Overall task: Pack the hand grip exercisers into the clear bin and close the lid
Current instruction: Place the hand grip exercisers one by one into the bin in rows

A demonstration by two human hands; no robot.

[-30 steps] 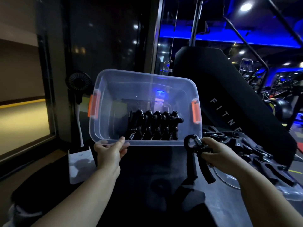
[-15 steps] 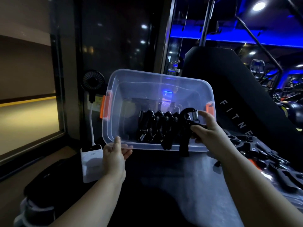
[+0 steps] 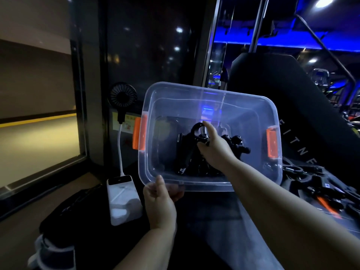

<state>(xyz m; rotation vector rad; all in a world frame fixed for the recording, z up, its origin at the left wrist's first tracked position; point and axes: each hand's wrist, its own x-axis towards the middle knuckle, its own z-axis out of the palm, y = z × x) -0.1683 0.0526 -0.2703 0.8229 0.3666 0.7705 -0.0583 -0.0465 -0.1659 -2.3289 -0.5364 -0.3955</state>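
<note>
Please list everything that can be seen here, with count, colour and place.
clear plastic bin: one, transparent, tilted, centre.
orange latches: two, orange, on the bin's short ends.
black spring hand grip exerciser: one, black, inside the bin, held.
packed grip exercisers: several, black, on the bin's floor.
loose grip exercisers: several, black, right of the bin.
small round fan: one, black, left of the bin.
white power bank: one, white, below the fan.
left hand: one, grips the bin's near rim.
right hand: one, grips the held exerciser.
</note>
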